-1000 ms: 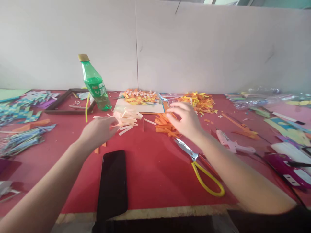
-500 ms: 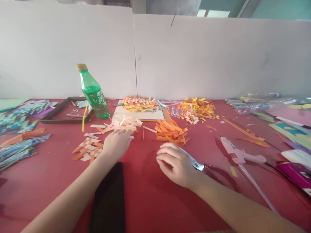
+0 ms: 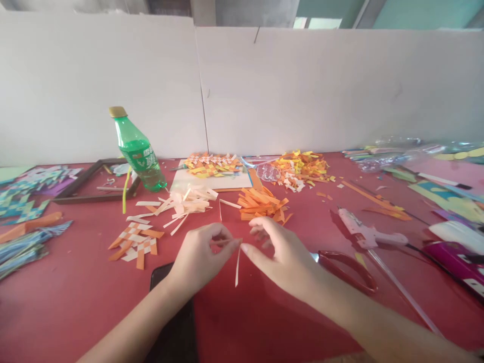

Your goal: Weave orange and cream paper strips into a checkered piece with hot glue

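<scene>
My left hand (image 3: 202, 254) is pinched on a thin cream paper strip (image 3: 237, 266) that hangs down over the red table (image 3: 75, 302). My right hand (image 3: 282, 254) meets it from the right, thumb and forefinger closed at the top of the same strip. Just beyond the hands lie a pile of cream strips (image 3: 185, 201) and a pile of orange strips (image 3: 262, 204). A small woven orange-and-white patch (image 3: 136, 242) lies to the left. Red-handled scissors (image 3: 346, 267) rest under my right wrist. A black phone (image 3: 172, 322) lies under my left forearm.
A green bottle (image 3: 138, 151) and a dark picture frame (image 3: 94, 181) stand at the back left. A woven sheet on white card (image 3: 212, 171), yellow-orange scraps (image 3: 302, 166), a glue gun (image 3: 365, 233) and coloured paper lie around. A white partition closes the back.
Both hands drew back from the strip piles toward me and came together. The left hand now holds a cream strip taken from its pile; the right hand left the scissors and pinches it too.
</scene>
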`<state>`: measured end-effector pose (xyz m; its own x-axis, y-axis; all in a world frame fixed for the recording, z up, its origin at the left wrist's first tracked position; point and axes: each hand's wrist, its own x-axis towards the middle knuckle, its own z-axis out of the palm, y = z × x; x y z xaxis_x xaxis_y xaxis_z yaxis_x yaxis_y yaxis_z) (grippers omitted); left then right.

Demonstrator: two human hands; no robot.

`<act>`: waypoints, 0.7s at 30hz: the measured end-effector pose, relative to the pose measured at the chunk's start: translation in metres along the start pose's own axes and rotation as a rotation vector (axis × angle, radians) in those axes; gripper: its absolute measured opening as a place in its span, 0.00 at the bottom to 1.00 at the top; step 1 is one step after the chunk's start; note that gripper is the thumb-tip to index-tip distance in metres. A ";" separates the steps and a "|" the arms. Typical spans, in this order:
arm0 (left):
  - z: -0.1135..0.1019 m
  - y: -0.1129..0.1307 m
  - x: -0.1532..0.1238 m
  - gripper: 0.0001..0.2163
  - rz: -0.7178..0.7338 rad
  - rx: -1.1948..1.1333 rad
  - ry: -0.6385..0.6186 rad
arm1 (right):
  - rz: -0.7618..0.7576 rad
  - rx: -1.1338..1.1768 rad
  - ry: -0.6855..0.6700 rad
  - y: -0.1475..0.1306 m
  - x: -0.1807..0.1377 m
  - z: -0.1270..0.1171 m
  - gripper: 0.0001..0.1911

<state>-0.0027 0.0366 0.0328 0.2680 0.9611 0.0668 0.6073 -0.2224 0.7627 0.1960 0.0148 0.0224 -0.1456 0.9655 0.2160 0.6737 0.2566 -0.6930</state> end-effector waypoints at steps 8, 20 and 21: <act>0.023 -0.015 0.001 0.11 -0.102 -0.459 -0.015 | 0.227 0.631 -0.088 0.008 -0.002 0.039 0.11; 0.022 -0.017 -0.001 0.20 -0.226 -0.825 -0.044 | 0.305 0.700 -0.163 0.004 -0.004 0.033 0.10; 0.022 -0.017 -0.001 0.21 -0.232 -0.823 -0.067 | 0.316 0.707 -0.168 0.004 -0.004 0.032 0.09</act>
<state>0.0033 0.0356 0.0057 0.2631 0.9502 -0.1673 -0.0772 0.1936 0.9780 0.1757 0.0135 -0.0034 -0.1698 0.9766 -0.1318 0.0894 -0.1179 -0.9890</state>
